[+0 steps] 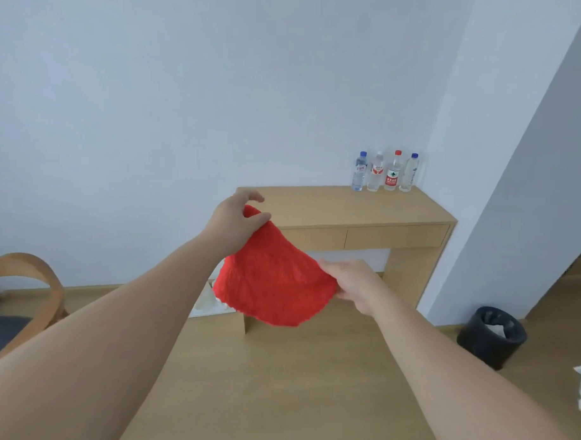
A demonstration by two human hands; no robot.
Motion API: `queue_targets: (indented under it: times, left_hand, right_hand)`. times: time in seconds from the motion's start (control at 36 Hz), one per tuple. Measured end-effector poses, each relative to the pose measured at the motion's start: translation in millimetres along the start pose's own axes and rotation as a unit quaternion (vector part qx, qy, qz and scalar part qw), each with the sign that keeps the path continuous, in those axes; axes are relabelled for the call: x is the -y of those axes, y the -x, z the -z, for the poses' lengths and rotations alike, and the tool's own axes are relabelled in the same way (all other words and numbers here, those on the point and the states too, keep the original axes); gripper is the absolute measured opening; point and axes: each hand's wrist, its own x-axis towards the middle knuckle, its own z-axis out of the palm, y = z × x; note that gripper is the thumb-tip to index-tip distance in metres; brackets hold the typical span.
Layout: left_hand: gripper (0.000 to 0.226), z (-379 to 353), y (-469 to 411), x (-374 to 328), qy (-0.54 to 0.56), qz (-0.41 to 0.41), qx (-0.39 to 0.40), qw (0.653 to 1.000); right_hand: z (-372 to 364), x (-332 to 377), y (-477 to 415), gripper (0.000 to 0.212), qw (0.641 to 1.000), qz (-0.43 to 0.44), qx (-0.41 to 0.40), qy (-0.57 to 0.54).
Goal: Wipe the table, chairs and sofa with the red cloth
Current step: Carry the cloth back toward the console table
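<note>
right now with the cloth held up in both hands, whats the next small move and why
Probably lower the red cloth flat onto the table top at its near left end. Both the left hand and right hand pinch it in the air, not touching wood, and the four bottles crowd the far right corner.

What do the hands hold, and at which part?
The fluffy red cloth: left hand pinches its top corner, right hand grips its right edge.

The red cloth [274, 281] hides the table's left leg [251, 323].
</note>
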Motion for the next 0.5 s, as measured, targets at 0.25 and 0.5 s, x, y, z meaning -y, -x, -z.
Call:
queue_targets:
  times: [0.25, 0.5]
  left_hand:
    - [0.031, 13, -159, 71, -0.058, 0.030, 0.129, 0.990]
    - [0.013, -13, -275, 145, -0.171, 0.047, 0.083, 0.981]
  right_hand:
    - [3, 61, -154, 0.033, 0.981, 0.067, -0.069, 0.171]
    - [7, 108, -276, 0.008, 0.955, 0.075, -0.075, 0.275]
